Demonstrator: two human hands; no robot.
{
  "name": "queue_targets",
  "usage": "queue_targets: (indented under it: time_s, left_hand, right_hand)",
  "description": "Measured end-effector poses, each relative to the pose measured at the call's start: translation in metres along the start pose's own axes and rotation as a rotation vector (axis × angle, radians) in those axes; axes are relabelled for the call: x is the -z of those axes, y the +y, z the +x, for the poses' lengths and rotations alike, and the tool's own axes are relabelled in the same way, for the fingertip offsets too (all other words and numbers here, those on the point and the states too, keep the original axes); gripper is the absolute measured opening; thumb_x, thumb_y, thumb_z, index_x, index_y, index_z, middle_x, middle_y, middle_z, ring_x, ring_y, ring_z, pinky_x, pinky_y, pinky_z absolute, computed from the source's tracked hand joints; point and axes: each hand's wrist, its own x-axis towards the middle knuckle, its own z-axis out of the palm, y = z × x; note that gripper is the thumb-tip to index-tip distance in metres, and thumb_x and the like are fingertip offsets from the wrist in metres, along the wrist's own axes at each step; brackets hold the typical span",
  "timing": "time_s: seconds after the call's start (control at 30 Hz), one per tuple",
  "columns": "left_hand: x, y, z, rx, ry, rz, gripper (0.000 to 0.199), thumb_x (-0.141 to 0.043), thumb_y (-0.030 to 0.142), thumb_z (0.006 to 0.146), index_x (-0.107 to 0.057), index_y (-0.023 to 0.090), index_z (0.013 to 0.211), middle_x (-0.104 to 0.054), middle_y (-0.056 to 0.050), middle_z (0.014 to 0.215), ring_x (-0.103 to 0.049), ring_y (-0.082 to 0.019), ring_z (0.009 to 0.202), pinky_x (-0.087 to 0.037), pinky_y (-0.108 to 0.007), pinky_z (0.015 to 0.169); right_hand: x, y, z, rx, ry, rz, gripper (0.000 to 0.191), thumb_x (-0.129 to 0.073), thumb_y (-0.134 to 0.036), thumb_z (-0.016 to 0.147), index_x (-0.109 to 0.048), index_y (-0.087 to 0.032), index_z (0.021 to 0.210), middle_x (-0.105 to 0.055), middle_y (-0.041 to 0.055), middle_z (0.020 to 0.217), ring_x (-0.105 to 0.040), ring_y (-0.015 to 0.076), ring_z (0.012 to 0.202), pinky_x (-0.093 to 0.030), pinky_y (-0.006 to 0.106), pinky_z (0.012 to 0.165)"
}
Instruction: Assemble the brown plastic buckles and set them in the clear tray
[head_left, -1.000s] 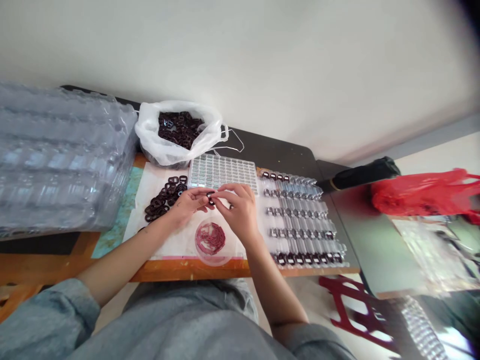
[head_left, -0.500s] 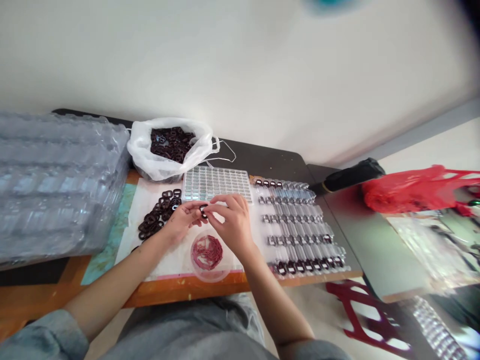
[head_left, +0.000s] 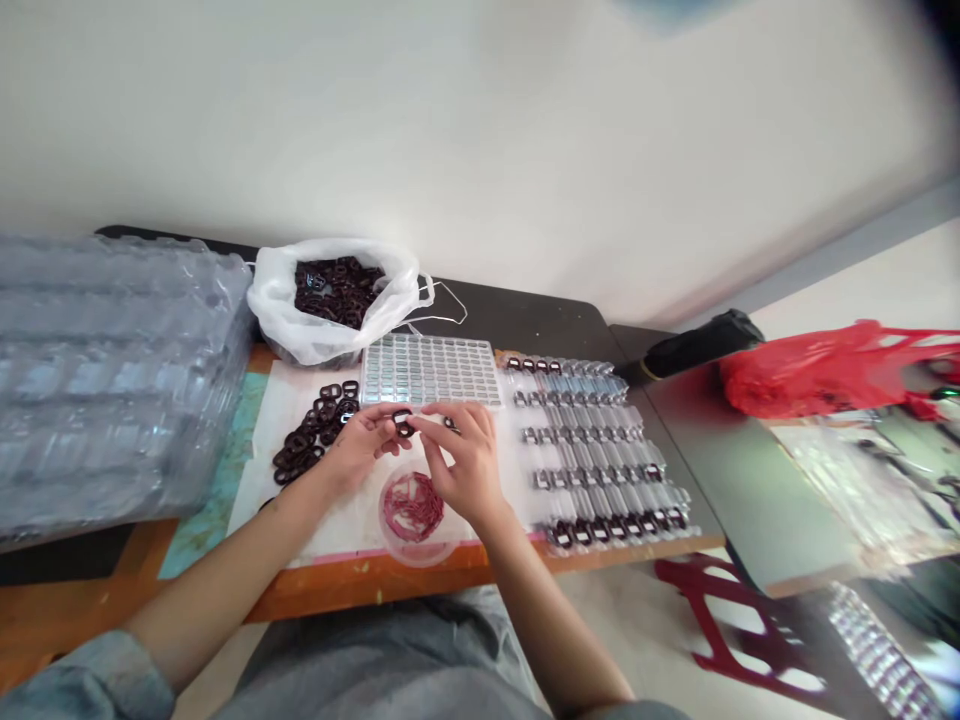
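My left hand (head_left: 361, 445) pinches a small dark-brown buckle-like frame (head_left: 403, 424) between thumb and fingers. My right hand (head_left: 466, 455) is close beside it, its thumb and forefinger reaching to the frame's right side. Another small dark piece (head_left: 450, 423) shows among the right hand's fingers, partly hidden by them. To the left of my hands lies a loose pile of similar dark frames (head_left: 315, 432). Below them stands a round clear tub (head_left: 424, 553) with thin red pieces (head_left: 414, 508) in it. Behind my hands lies a clear compartment tray (head_left: 431, 368) with small pale pieces in its cells.
A white plastic bag (head_left: 262, 305) full of dark frames stands at the back. Rows of clear plastic holders (head_left: 592, 455), some bearing dark frames, are on the right. Stacked clear plastic trays (head_left: 112, 380) fill the left. Further right are a red bag (head_left: 795, 375) and a maroon stool (head_left: 739, 625).
The frame in my left hand has turned so its opening faces the camera more. My right fingers have spread a little, and a second dark piece now shows among them.
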Motion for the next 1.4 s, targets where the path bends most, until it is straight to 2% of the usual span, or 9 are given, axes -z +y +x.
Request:
queue_targets:
  time_s: [0.4, 0.6, 0.93, 1.0, 1.07, 1.17, 1.27, 1.33, 1.4]
  left_hand:
    - [0.0, 0.0, 0.001, -0.004, 0.03, -0.015, 0.056, -0.097, 0.048, 0.043, -0.079, 0.018, 0.086, -0.071, -0.004, 0.068, -0.063, -0.013, 0.053, -0.043, -0.019, 0.049]
    - [-0.002, 0.001, 0.001, 0.015, 0.092, -0.018, 0.058, -0.098, 0.046, 0.037, -0.079, 0.017, 0.084, -0.07, -0.004, 0.065, -0.06, -0.012, 0.051, -0.044, -0.019, 0.048]
    - [-0.005, 0.002, 0.001, 0.075, 0.185, 0.071, 0.062, -0.099, 0.047, 0.033, -0.079, 0.019, 0.084, -0.072, -0.004, 0.068, -0.061, -0.013, 0.052, -0.046, -0.019, 0.047]
    - [-0.006, 0.003, -0.001, 0.096, 0.155, 0.079, 0.064, -0.099, 0.047, 0.035, -0.079, 0.021, 0.09, -0.074, -0.006, 0.076, -0.065, -0.015, 0.059, -0.048, -0.019, 0.049]
    - [-0.007, 0.003, -0.004, 0.116, 0.083, 0.073, 0.072, -0.098, 0.048, 0.038, -0.078, 0.025, 0.104, -0.076, -0.008, 0.096, -0.07, -0.02, 0.074, -0.051, -0.021, 0.054]
    - [-0.006, 0.006, -0.005, 0.122, -0.014, 0.057, 0.078, -0.093, 0.055, 0.047, -0.073, 0.03, 0.118, -0.071, -0.01, 0.119, -0.069, -0.025, 0.091, -0.056, -0.026, 0.065]
    - [-0.004, 0.007, -0.003, 0.094, -0.023, 0.053, 0.064, -0.086, 0.063, 0.057, -0.077, 0.024, 0.107, -0.073, -0.011, 0.104, -0.068, -0.023, 0.081, -0.056, -0.028, 0.066]
    - [-0.003, 0.008, -0.003, 0.089, -0.012, 0.047, 0.058, -0.082, 0.065, 0.062, -0.078, 0.021, 0.099, -0.073, -0.011, 0.093, -0.066, -0.022, 0.075, -0.054, -0.029, 0.063]
    - [-0.003, 0.008, -0.003, 0.106, -0.007, 0.054, 0.054, -0.08, 0.063, 0.066, -0.078, 0.02, 0.098, -0.072, -0.012, 0.095, -0.065, -0.023, 0.077, -0.054, -0.03, 0.063]
  right_hand:
    - [-0.003, -0.002, -0.002, 0.019, 0.039, -0.052, 0.03, -0.056, -0.018, 0.093, -0.07, -0.03, 0.117, -0.07, 0.0038, 0.113, -0.057, 0.0212, 0.102, -0.045, 0.041, 0.093]
    - [-0.006, 0.002, 0.001, 0.095, 0.152, -0.101, 0.008, -0.072, -0.027, 0.088, -0.075, -0.029, 0.096, -0.073, 0.0002, 0.096, -0.057, 0.018, 0.091, -0.044, 0.035, 0.087]
    - [-0.005, 0.014, 0.003, 0.225, 0.109, -0.228, 0.012, -0.066, -0.021, 0.091, -0.072, -0.031, 0.087, -0.074, -0.0071, 0.096, -0.056, 0.0136, 0.091, -0.039, 0.032, 0.097]
    - [-0.001, 0.016, 0.002, 0.262, 0.088, -0.231, 0.014, -0.064, -0.018, 0.091, -0.071, -0.03, 0.086, -0.074, -0.0079, 0.097, -0.056, 0.0131, 0.092, -0.038, 0.032, 0.098]
    - [0.008, 0.021, 0.002, 0.274, 0.062, -0.234, 0.014, -0.063, -0.018, 0.092, -0.071, -0.029, 0.089, -0.075, -0.0077, 0.098, -0.057, 0.0129, 0.094, -0.037, 0.032, 0.1]
    - [0.033, 0.044, 0.003, 0.246, 0.054, -0.273, 0.014, -0.061, -0.017, 0.093, -0.07, -0.028, 0.095, -0.075, -0.0045, 0.096, -0.058, 0.0139, 0.094, -0.037, 0.033, 0.102]
    - [0.068, 0.092, 0.004, 0.13, 0.103, -0.368, 0.018, -0.058, -0.016, 0.094, -0.07, -0.028, 0.09, -0.074, -0.0018, 0.089, -0.06, 0.0163, 0.09, -0.039, 0.035, 0.098]
    - [0.091, 0.135, 0.001, 0.059, 0.122, -0.412, 0.017, -0.058, -0.018, 0.094, -0.069, -0.028, 0.086, -0.073, -0.0011, 0.086, -0.06, 0.0183, 0.086, -0.041, 0.037, 0.092]
    - [0.11, 0.181, -0.005, -0.051, 0.085, -0.48, 0.018, -0.056, -0.02, 0.094, -0.069, -0.027, 0.085, -0.073, 0.0012, 0.086, -0.06, 0.0204, 0.086, -0.042, 0.036, 0.087]
